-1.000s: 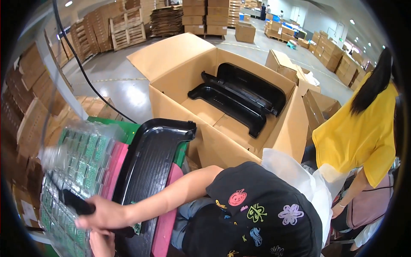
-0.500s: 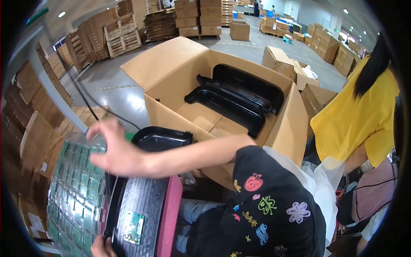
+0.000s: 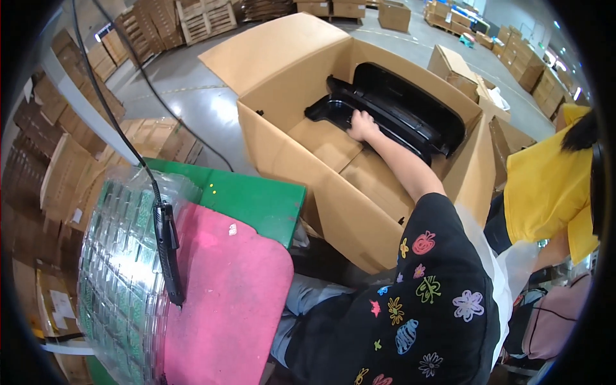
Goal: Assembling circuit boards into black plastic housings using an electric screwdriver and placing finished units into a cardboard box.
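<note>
Cardboard basically everywhere: brown stacks (image 3: 38, 186) crammed down the left around a pale metal post (image 3: 83, 102), plus a wooden pallet (image 3: 206, 19) standing upright near the top. Grey floor (image 3: 205, 102), pretty shiny, with a faint line running across it. Further back, a lone carton (image 3: 394, 16) and a little teal thing (image 3: 466, 40), too small to make out. Right side's got someone in a yellow top (image 3: 542, 186), and something pink (image 3: 555, 327) low down, can't tell what.

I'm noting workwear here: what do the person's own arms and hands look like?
The right hand is bare, and the forearm is uncovered below a short black sleeve. The shirt bears colourful flowers. The left hand is out of view.
</note>
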A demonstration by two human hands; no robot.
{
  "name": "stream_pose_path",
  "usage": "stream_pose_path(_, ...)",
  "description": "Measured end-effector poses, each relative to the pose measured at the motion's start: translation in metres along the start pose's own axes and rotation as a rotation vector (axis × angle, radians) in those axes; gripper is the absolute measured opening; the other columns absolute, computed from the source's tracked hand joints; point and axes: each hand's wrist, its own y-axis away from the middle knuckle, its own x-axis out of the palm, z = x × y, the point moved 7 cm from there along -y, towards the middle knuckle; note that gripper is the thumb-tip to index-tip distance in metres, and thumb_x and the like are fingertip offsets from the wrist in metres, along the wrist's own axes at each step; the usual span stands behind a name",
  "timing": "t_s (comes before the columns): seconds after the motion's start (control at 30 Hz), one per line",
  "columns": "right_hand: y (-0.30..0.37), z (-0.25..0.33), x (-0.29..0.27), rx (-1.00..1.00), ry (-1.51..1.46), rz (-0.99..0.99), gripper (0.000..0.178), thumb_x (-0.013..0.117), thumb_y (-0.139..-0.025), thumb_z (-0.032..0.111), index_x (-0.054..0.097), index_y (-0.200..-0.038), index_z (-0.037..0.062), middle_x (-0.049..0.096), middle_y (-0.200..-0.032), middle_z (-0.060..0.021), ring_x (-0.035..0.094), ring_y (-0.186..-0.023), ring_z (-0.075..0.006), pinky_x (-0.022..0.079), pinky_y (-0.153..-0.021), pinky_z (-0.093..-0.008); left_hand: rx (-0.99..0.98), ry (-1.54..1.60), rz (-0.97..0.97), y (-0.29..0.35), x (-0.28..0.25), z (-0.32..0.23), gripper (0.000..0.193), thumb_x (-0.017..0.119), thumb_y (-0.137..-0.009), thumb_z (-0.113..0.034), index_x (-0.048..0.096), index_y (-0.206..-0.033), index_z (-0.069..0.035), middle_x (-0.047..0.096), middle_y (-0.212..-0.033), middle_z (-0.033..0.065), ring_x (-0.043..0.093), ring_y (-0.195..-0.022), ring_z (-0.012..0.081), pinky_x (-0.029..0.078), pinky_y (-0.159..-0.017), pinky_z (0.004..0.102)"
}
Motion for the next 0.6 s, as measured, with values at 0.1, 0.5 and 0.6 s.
stream_pose_path(0.1, 0.008, -0.048, 0.071, 0.125, 0.244, 0.207, 0.056, 0.065, -0.084, 0.021, 0.046, -0.135, 0.0062, 0.044, -0.140, -0.0192, 0.043, -0.133, -0.0370, 0.039, -0.106, -0.0536, 0.037, 0.025, -0.072, -0.005, -0.006, -0.002, 0.052, 0.068, -0.087, -0.018, 0.046, -0.131, 0.000, 0.055, -0.127, 0.0211, 0.057, -0.106, 0.0372, 0.048, -0.090, 0.0452)
stream_pose_path(0.5, 0.046, -0.005, 0.002, -0.406, 0.114, 0.186, 0.039, 0.068, -0.075, 0.034, 0.069, -0.098, 0.0024, 0.067, -0.098, -0.0270, 0.067, -0.094, -0.0398, 0.055, -0.084, -0.0469, 0.237, 0.234, -0.257, -0.055, 0.043, -0.013, 0.038, 0.065, -0.087, -0.015, 0.052, -0.118, 0.004, 0.058, -0.118, 0.0198, 0.058, -0.099, 0.0349, 0.048, -0.085, 0.0427)
stream_pose_path(0.6, 0.034, 0.010, -0.040, -0.445, -0.129, 0.094, 0.043, 0.065, -0.076, 0.035, 0.067, -0.081, -0.0080, 0.065, -0.076, -0.0292, 0.069, -0.076, -0.0381, 0.054, -0.073, -0.0434, 0.281, 0.302, -0.283, -0.068, 0.070, -0.011, 0.035, 0.064, -0.087, -0.015, 0.054, -0.115, 0.005, 0.059, -0.115, 0.0195, 0.058, -0.097, 0.0344, 0.048, -0.084, 0.0421)
